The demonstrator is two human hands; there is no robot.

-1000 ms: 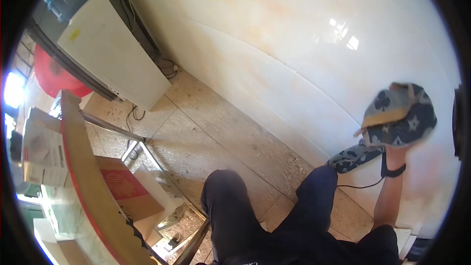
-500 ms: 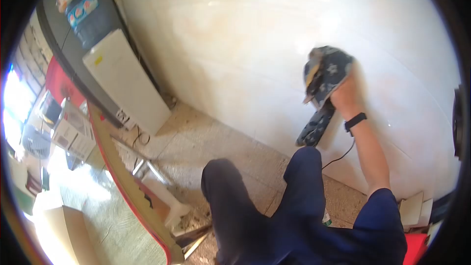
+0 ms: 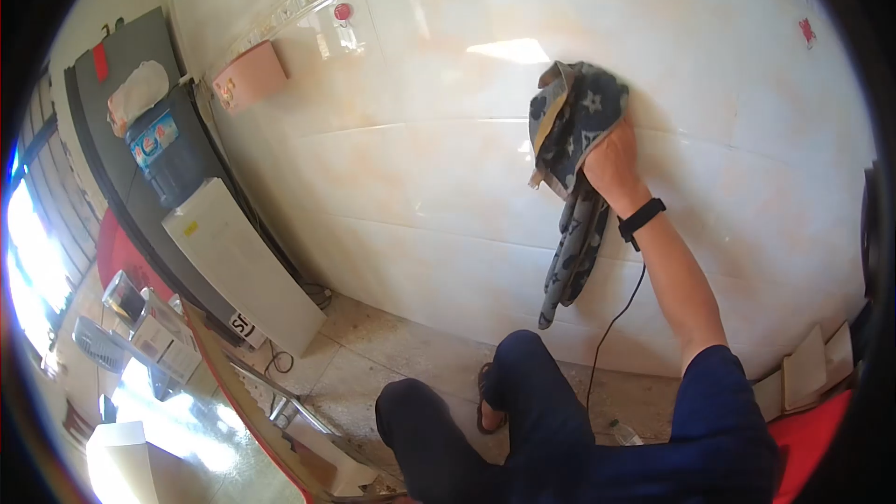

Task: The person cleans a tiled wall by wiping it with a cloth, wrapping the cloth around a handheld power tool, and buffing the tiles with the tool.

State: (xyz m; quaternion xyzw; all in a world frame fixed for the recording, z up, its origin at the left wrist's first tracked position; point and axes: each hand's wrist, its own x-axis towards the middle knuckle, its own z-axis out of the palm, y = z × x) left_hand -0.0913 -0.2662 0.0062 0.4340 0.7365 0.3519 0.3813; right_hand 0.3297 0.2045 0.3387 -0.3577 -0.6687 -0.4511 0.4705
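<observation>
My right hand, wearing a black wristband, grips a dark grey cloth with a pale flower-like pattern. The cloth is bunched at the top against the tiled wall, and a long folded end hangs below the hand. A tan edge shows on its left side. My fingers are partly hidden by the fabric. A thin black cable drops from near the wrist toward the floor. My left hand is out of view.
Left along the wall stands a white water dispenser with a blue bottle, beside a grey fridge. A pink box hangs on the wall. A red-edged glass table is lower left. Tiles lean at right.
The view has tilted upward, showing more wall. My right hand and the cloth now appear further left, and the cloth's lower end hangs longer and straighter. The hand keeps its hold.
</observation>
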